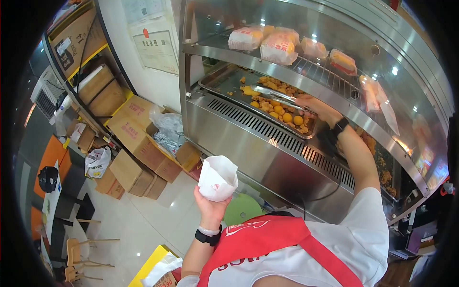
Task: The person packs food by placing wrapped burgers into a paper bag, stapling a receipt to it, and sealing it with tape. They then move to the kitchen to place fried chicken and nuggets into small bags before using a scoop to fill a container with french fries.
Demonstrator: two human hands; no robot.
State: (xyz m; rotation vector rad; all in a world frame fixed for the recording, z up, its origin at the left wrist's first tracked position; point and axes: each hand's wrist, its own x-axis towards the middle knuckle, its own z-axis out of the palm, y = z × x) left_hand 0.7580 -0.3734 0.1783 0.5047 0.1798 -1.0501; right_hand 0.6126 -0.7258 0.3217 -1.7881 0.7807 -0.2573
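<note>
My left hand (210,206) is wrapped round the lower part of a white paper bag (218,179), its mouth opened upward, with a small red print on the front. Inside the glass display warmer, my right hand (319,109) grips metal tongs (277,95). The tong tips reach into fried pieces (272,85) on a dark metal tray (222,79). Round yellow balls (287,117) lie among the browner pieces near the tray's front edge. What the tong tips touch is partly hidden by the food around them.
Wrapped burgers (278,48) rest on the wire rack (330,79) above my right arm. The warmer's steel frame (296,71) crosses over that arm. Cardboard boxes (143,138) are stacked at the left, with a green stool (243,209) below the warmer.
</note>
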